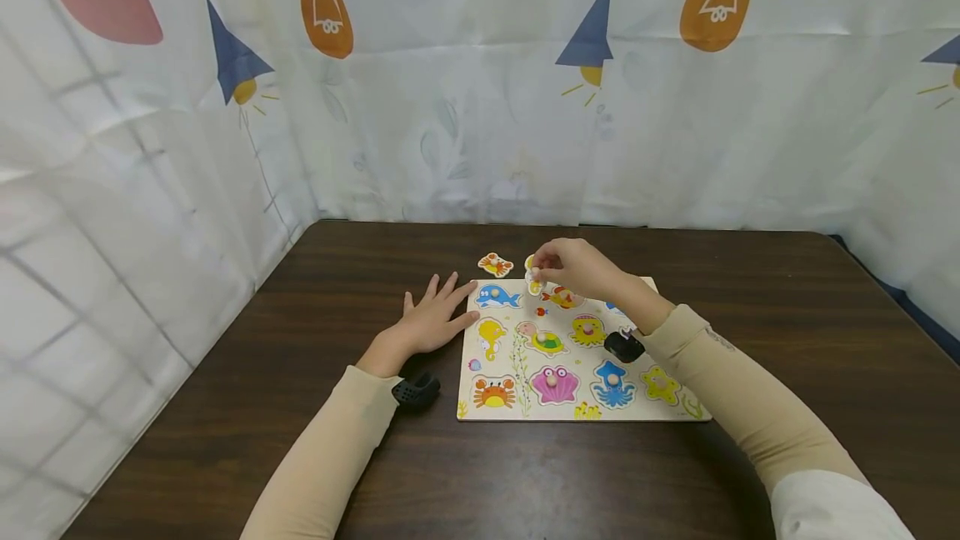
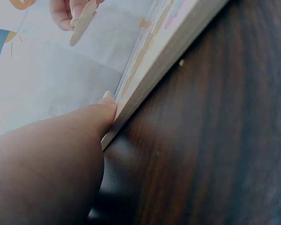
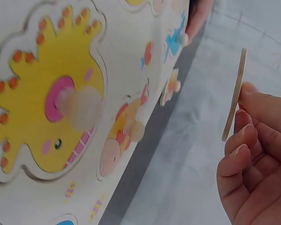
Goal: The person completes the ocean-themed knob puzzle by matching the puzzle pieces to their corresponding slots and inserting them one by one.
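My right hand (image 1: 579, 267) pinches a small wooden puzzle piece (image 3: 234, 98) with yellow on its face, above the far edge of the puzzle board (image 1: 517, 414). The right wrist view shows this piece edge-on between thumb and fingertips. My left hand (image 1: 429, 323) lies with fingers spread at the board's left edge; its thumb (image 2: 105, 110) touches that edge. Set in the board are a blue whale (image 1: 497, 297), a turtle (image 1: 546, 342), a yellow octopus (image 1: 587, 330), a pink shell (image 1: 554, 385) and a blue squid (image 1: 612, 383), several with knobs. A seahorse shape (image 1: 491, 337) and a crab shape (image 1: 493, 392) show near the left side.
A loose orange crab piece (image 1: 495, 265) lies on the dark wooden table (image 1: 300, 340) just behind the board. White patterned curtains (image 1: 465, 107) hang behind and beside the table. Both wrists wear a black band camera, the left one (image 1: 416, 391) near the tabletop.
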### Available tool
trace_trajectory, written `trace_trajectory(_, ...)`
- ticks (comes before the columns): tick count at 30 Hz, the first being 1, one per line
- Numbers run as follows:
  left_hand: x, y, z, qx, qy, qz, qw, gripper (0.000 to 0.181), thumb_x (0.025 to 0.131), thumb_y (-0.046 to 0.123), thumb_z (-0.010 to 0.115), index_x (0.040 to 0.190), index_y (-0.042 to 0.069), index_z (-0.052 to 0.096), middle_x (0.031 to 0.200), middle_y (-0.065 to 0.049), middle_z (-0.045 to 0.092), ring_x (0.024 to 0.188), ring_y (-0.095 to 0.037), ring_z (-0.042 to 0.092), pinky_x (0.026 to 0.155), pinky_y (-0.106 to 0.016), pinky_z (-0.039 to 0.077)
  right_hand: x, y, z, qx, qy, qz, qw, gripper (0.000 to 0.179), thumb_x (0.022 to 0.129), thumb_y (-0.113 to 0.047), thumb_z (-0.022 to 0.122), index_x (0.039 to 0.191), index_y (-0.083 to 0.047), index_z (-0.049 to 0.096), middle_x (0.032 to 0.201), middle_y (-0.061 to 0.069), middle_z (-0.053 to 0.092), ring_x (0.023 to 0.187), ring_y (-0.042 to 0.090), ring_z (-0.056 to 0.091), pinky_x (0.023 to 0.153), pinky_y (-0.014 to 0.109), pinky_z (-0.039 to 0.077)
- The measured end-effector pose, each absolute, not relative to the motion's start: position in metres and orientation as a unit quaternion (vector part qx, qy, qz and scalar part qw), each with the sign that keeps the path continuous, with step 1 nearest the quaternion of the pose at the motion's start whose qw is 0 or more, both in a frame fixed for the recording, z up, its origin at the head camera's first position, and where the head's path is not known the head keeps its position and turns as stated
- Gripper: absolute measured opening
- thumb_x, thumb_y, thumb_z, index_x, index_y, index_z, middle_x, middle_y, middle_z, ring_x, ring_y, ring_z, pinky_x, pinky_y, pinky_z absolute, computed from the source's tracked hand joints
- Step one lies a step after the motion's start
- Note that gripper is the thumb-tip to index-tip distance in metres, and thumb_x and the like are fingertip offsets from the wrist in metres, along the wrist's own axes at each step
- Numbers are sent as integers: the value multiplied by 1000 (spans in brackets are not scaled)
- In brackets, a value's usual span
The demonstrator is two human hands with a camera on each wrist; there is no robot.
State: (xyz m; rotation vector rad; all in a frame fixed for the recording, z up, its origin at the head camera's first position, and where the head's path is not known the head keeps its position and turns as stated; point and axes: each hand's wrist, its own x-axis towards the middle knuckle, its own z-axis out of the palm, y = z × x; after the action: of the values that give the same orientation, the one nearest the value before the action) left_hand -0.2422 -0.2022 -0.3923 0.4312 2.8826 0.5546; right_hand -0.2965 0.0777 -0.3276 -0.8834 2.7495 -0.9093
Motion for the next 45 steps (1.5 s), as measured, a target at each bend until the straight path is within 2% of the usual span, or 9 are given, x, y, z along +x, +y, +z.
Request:
trace_trajectory(8, -242, -201, -391, 144, 968, 186, 90, 69, 108, 52, 44, 166, 25, 21, 171, -13, 5, 155, -40, -4, 111, -77, -5, -281, 69, -329, -324, 895, -297, 74, 13, 99, -16, 72, 107, -5, 71, 84, 2, 63, 73, 17, 54, 64, 29, 46)
trace_trajectory(16, -242, -201, -392, 138, 969, 186, 87, 69, 108, 53, 44, 166, 25, 22, 171, -13, 6, 155, -41, -4, 111, -77, -4, -270, 53, -332, -369, 885, -272, 85, 12, 99, -17, 71, 105, -7, 72, 86, -2, 64, 65, 13, 56, 61, 26, 48)
trace_trajectory(22, -242, -200, -392, 134, 970, 184, 88, 69, 107, 52, 45, 166, 25, 22, 171, -13, 7, 155, -41, -3, 111, -77, -4, -264, 42, -335, -385, 884, -250, 90, 6, 98, -16, 73, 99, -10, 71, 87, -4, 67, 69, 10, 58, 66, 26, 49)
trace_trajectory(27, -241, -199, -390, 134, 970, 181, 90, 69, 108, 52, 45, 166, 25, 22, 171, -13, 6, 155, -41, -4, 111, -77, -4, -260, 35, -337, -386, 883, -240, 116, 6, 99, -17, 72, 100, -11, 70, 89, -6, 67, 69, 10, 61, 68, 26, 50)
trace_trajectory(37, -243, -201, -392, 143, 969, 183, 88, 69, 108, 54, 42, 166, 25, 21, 171, -14, 5, 155, -43, -4, 110, -78, -3, -255, 21, -341, -413, 887, -177, 105, 6, 97, -20, 74, 98, -15, 71, 82, -8, 61, 73, 10, 54, 70, 26, 48)
trace_trajectory(45, -243, -201, -393, 148, 969, 183, 80, 68, 108, 53, 43, 166, 24, 23, 171, -15, 7, 155, -44, -3, 110, -79, -3, -250, 10, -344, -410, 894, -143, 108, 6, 96, -20, 76, 93, -18, 71, 77, -9, 60, 70, 9, 55, 64, 27, 45)
